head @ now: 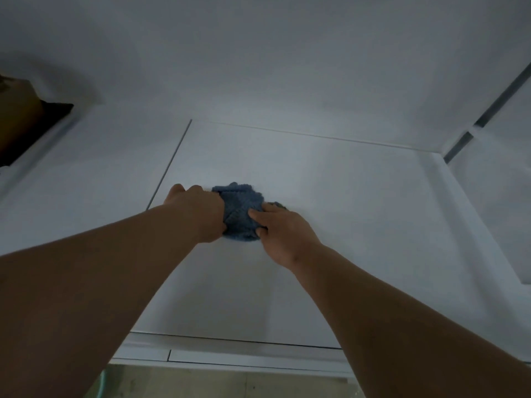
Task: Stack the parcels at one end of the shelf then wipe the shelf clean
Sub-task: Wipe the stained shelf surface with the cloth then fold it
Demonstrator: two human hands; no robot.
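The wiping step appears to be in hand. A bunched blue cloth [241, 214] sits on the white shelf [330, 196] near the middle of the view, held from both sides. The left hand [195, 211], at 9 o'clock of the cloth, has its fingers curled shut into the cloth's edge. The right hand [283, 231], at 4 o'clock, lies over the cloth with its fingers [257, 215] pressed together and flat on it.

A brown parcel [17, 110] shows at the far 10 o'clock edge of the view, well apart from the hands; whether more are stacked there cannot be told.

The next move probably calls for firm downward pressure and a sweep across the bare surface. Open room lies toward 12 and 2 o'clock, up to the back wall seam and the right side wall [488, 196]. At 6 o'clock the shelf's front edge [230, 340] bounds the stroke; at 10 o'clock a thin seam line [169, 165] crosses the surface.
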